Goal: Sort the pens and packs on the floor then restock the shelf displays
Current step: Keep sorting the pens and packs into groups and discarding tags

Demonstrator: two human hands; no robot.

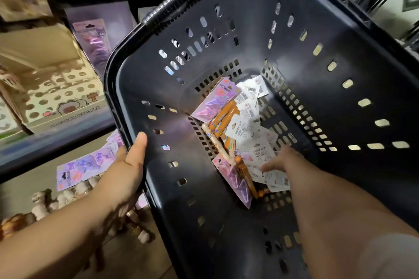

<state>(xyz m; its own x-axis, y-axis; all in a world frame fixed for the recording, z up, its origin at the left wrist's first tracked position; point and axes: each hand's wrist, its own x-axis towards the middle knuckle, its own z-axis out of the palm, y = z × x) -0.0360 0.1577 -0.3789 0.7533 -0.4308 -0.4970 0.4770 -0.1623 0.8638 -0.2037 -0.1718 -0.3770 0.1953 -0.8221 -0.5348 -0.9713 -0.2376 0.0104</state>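
From the head view, a black plastic basket (pixel 226 222) fills most of the frame, tilted so that its slotted bottom shows. Its ribbed handle (pixel 172 4) lies along the far rim.

The left grip (pixel 129 172) is clamped on the basket's near-left rim, thumb lying inside the wall and fingers hidden outside it. The right grip (pixel 281 161) reaches down into the basket, fingertips on the white packs. It is blurred, so I cannot tell whether it is pinching a card or only touching it.

In the bottom of the basket lies a mixed heap. Orange pens (pixel 224 118) run across the middle. One purple holographic pack (pixel 213 102) lies at the far end and another (pixel 233 179) at the near end. White binder clip packs (pixel 240 129) are spread to the right of the pens.

Left of the basket, more purple packs (pixel 86 165) lie flat on the floor. Just in front of them is a loose row of pale pens (pixel 56 199). Above, the shelf holds a pen display box (pixel 56 97) dotted with holes.
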